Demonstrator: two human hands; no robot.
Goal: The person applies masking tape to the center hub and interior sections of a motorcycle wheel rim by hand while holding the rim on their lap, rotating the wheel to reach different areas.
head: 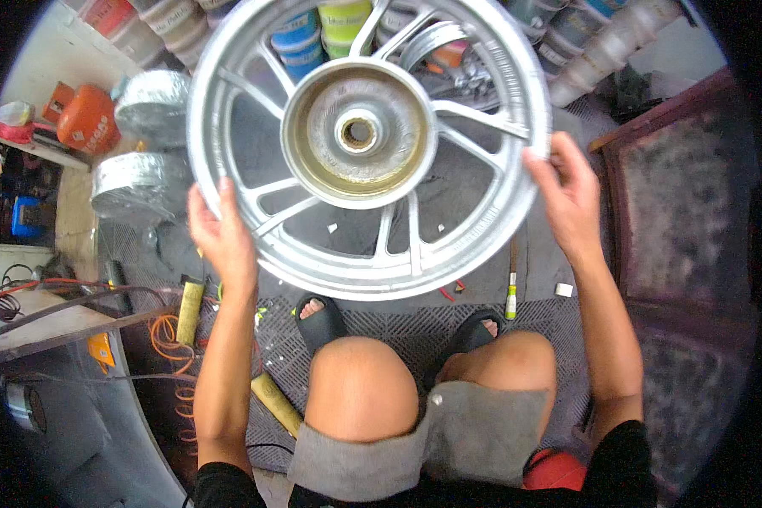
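Observation:
A silver cast motorcycle wheel rim (pixel 479 238) is held up in front of me, its brake-drum hub (pixel 413 136) facing the camera. Paired spokes run from the hub to the outer ring, and a splined hole (pixel 359 132) sits at its centre. My left hand (pixel 222 238) grips the lower left of the ring, thumb on the near face. At the right side, my right hand (pixel 568 197) pinches the ring between thumb and fingers. Below the wheel are my bare knees and black slippers (pixel 322 324) on the floor.
Two wrapped silver rims (pixel 136 184) stand at left near an orange container (pixel 89 120). Stacked paint tubs (pixel 344 25) line the back. On the matted floor lie a green-handled tool (pixel 511 301), yellow cylinders (pixel 190 311) and a coiled orange hose (pixel 168 343). A dark panel (pixel 686 209) stands right.

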